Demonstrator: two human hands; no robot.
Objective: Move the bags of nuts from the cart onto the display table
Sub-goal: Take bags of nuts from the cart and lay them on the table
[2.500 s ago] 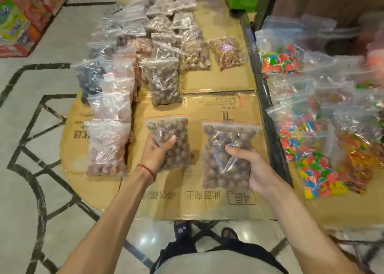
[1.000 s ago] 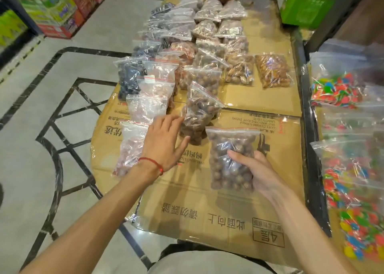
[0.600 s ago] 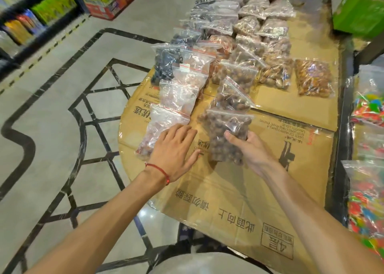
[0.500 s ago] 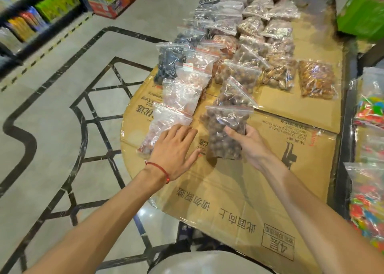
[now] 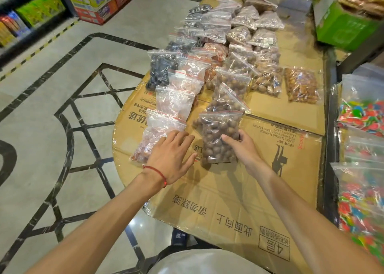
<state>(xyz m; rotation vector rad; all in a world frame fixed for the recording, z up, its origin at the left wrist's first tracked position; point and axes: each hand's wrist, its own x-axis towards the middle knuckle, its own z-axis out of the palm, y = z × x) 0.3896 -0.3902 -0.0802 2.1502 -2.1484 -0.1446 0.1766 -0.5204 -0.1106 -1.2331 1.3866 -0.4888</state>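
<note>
The right hand (image 5: 242,147) grips the nut bag (image 5: 216,128) by its right side, fingers curled over the front; the thumb cannot be seen. The bag sits on the table (image 5: 239,192), which is covered in flattened cardboard. Its zip edge points to 12 o'clock and overlaps the next brown bag (image 5: 227,98).

At 9 o'clock from it, the left hand (image 5: 172,155) lies flat with its fingers straight and slightly spread, holding nothing. The palm rests on the cardboard and the fingertips touch the lower corner of a pink bag (image 5: 158,128). A red cord (image 5: 159,172) circles that wrist.

From the hands toward 12 o'clock run rows of clear bags (image 5: 239,34), overlapping like tiles: pink ones on the left, brown nuts in the middle. A dark bag (image 5: 159,67) lies at 11 o'clock and an amber bag (image 5: 301,85) at 1 o'clock.

At 3 o'clock, past a dark rail, lie candy bags (image 5: 361,115). A green box (image 5: 342,28) stands at 1 o'clock, and shelves (image 5: 41,9) of boxed goods at 10 o'clock.
</note>
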